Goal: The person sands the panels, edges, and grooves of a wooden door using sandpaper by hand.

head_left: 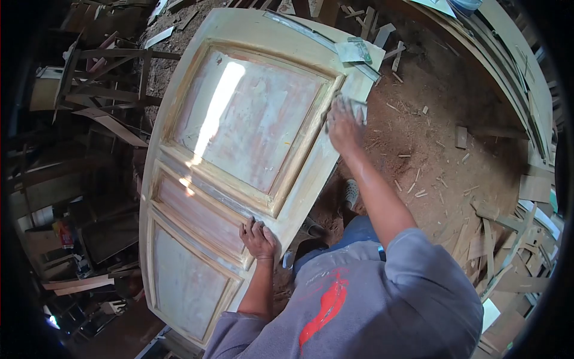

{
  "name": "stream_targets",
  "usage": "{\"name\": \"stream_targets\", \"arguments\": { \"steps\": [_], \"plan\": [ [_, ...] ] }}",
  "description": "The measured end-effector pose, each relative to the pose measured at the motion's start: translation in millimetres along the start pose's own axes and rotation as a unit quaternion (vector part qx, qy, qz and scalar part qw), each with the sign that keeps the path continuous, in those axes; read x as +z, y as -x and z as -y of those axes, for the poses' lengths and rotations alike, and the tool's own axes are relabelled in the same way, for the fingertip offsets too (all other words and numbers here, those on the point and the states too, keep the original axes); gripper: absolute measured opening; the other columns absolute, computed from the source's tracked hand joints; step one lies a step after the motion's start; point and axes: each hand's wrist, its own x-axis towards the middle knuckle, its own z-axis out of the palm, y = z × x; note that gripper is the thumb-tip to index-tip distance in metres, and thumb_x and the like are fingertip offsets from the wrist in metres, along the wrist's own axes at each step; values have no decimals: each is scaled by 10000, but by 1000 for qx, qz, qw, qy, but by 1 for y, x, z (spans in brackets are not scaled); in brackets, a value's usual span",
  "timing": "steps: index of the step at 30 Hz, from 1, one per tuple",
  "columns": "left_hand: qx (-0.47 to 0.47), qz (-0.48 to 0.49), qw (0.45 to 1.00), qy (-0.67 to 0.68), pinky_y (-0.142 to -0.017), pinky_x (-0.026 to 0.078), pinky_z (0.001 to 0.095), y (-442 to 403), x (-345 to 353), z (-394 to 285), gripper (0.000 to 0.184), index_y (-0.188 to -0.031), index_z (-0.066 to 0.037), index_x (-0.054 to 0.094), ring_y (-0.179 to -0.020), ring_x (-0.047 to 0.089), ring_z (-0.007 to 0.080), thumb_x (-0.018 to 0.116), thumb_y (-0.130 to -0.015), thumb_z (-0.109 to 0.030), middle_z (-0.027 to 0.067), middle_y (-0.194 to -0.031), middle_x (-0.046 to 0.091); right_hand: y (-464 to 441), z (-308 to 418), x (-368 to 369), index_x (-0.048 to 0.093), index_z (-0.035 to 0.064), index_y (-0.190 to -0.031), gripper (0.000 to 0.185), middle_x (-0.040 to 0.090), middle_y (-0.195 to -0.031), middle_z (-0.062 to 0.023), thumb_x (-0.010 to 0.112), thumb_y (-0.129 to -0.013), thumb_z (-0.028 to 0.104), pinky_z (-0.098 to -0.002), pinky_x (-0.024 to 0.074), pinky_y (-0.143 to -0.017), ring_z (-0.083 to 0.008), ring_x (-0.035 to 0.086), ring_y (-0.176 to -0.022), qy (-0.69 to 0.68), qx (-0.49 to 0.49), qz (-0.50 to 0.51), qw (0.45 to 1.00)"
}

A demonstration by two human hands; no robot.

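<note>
A pale wooden door panel [293, 203] with raised mouldings lies in front of me. My right hand [345, 124] presses flat on its right edge strip, beside the upper panel's moulding. Something thin and grey, perhaps sandpaper, shows under and beside that palm; its outline is smeared by motion. My left hand [258, 238] rests on the door's near edge by the middle panel, fingers bent over the surface and apart, holding nothing visible. Past my right hand, a folded greenish-white sheet [353, 51] lies on the door's top right corner, over a long metal-like strip [302, 31].
Wood scraps [418, 185] litter the dirt floor on the right. Curved boards [496, 60] are stacked at the upper right. Wooden frames [110, 66] and dark clutter stand on the left. My shoes [351, 192] are close to the door's near edge.
</note>
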Motion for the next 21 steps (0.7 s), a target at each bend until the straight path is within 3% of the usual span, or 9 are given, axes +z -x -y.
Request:
{"name": "stream_targets", "arguments": {
  "steps": [5,7,9,11,14,18,21],
  "plan": [
    [11,-7,1000,-2,-1227,350,641,1,-4,-2,238,-1163,-51,631,-1324,553,453,620,-974,-195,232,-1373,637,-90,-25,-21,474,56,-1651,588,436,-1744,-123,453,-1145,356,-627,175,-1334,-337,341,-1638,2,95,-3,995],
    [6,-8,1000,0,-1224,353,645,1,-3,-4,239,-1159,-51,634,-1324,552,458,617,-973,-200,234,-1363,639,-64,-26,-13,437,65,-1674,612,425,-1750,-120,459,-1138,360,-633,185,-1328,-332,341,-1637,26,58,-26,998],
    [10,-14,1000,13,-1224,356,646,-1,0,-2,248,-1161,-49,636,-1319,553,461,620,-971,-207,234,-1358,640,-34,-11,-9,343,97,-1725,665,377,-1778,-103,481,-1131,360,-636,177,-1326,-316,300,-1657,31,47,12,998],
    [6,-13,1000,14,-1221,362,643,0,-4,-2,254,-1167,-54,638,-1317,547,468,625,-968,-212,222,-1365,636,-6,-5,-10,395,68,-1698,633,383,-1777,-112,467,-1139,356,-631,140,-1335,-313,270,-1674,0,19,22,1000],
    [-2,-12,1000,14,-1223,362,640,-1,-6,-5,263,-1175,-62,638,-1322,537,474,626,-965,-220,207,-1377,632,-39,-23,-2,434,45,-1673,614,408,-1761,-126,457,-1146,359,-634,152,-1332,-321,285,-1667,11,12,3,1000],
    [-9,-11,1000,19,-1233,362,628,1,-7,-4,277,-1185,-76,637,-1332,523,488,641,-954,-229,197,-1399,624,-76,-27,-15,445,51,-1667,603,439,-1741,-128,441,-1151,364,-618,176,-1332,-334,309,-1654,24,59,-23,998],
    [-11,-11,1000,25,-1234,365,621,1,-7,-4,276,-1188,-80,638,-1339,516,491,648,-946,-211,192,-1411,622,-24,-5,-13,442,65,-1674,604,419,-1754,-123,434,-1154,373,-625,169,-1332,-320,290,-1663,19,42,17,999]
  ]
}}
